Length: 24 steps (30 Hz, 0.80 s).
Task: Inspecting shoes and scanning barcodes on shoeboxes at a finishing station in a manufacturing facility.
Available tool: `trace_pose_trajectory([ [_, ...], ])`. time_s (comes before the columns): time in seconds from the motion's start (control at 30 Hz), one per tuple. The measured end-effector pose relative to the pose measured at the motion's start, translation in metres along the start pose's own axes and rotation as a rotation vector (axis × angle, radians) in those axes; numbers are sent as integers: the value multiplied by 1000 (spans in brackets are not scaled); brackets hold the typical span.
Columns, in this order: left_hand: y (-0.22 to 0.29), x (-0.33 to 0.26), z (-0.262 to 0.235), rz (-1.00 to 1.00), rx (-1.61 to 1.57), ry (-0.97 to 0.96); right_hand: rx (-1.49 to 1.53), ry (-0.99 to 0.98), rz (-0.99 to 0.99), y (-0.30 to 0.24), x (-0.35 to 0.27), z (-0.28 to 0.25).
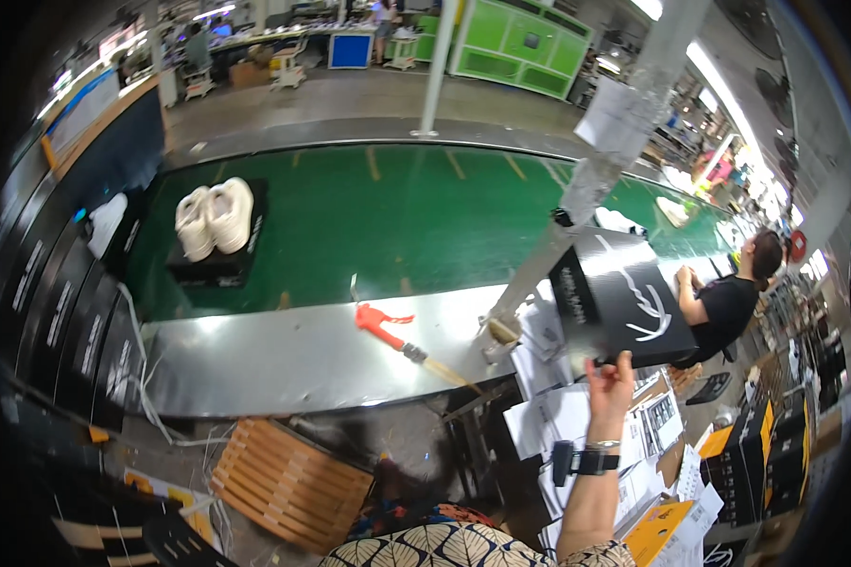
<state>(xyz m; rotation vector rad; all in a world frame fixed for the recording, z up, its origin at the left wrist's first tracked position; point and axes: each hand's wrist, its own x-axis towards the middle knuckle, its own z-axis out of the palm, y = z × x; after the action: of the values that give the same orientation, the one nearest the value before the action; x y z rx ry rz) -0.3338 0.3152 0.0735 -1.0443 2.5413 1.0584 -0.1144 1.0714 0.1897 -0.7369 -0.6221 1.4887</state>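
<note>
right hand (612, 378): raised, fingers closed on the lower edge of a black shoebox (624, 298); a dark wristwatch (591, 462) sits on that forearm
left hand: out of frame, grip unknown
black shoebox: held up in the air, tilted, white curved mark on its top face, white print on the side; sits right of the pole (577, 180), above the paper stack (577, 416), just at the near edge of the belt
pole: pale, wrapped in clear film, slants up from the steel ledge (293, 354), paper sheet taped near the top
green conveyor belt (397, 217): runs left to right beyond the steel ledge
white shoes (215, 215): a pair, side by side on a black box lid (219, 260) on the belt, far left, well apart from the held box
red-handled tool (384, 326): lies on the steel ledge, yellowish wooden tip pointing right
black boxes (61, 312): stacked in rows along the left edge
paper stack: loose white printed sheets, below the box and around the forearm
wooden slatted stool (288, 482): on the floor below the ledge
other person (733, 298): black shirt, seated at the belt on the right, beyond the held box
flat cartons (761, 458): black and orange, lower right
</note>
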Motion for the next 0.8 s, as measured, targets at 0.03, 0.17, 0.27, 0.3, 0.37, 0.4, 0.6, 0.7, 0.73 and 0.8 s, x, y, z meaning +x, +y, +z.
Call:
trace_pose_trajectory([
  [0.03, 21, -16, -1, -19, 62, -13, 36, 38, 28, 7, 0, 9],
  [0.17, 81, -73, 8, -78, 146, 61, 82, 53, 87, 37, 6, 3],
  [0.27, 63, -48, 13, -187, 36, 140, 66, 104, 111, 54, -3, 11],
  [0.3, 61, -39, 20, -188, 33, 148, 35, 84, 149, 69, -7, 8],
  [0.37, 80, -31, 33, -154, 84, 201, 5, 57, 191, 79, -10, -1],
  [0.4, 89, -28, 43, -139, 111, 229, 13, 65, 188, 82, -13, -2],
  [0.6, 136, -16, 117, -78, 282, 394, -406, 175, 479, 109, -26, -29],
  [0.7, 150, -16, 152, -93, 365, 506, -480, 158, 549, 123, -38, -16],
  [0.73, 150, -16, 158, -113, 396, 554, -488, 125, 602, 129, -45, -9],
  [0.8, 144, -17, 155, -183, 461, 667, -502, 63, 692, 141, -60, 9],
])
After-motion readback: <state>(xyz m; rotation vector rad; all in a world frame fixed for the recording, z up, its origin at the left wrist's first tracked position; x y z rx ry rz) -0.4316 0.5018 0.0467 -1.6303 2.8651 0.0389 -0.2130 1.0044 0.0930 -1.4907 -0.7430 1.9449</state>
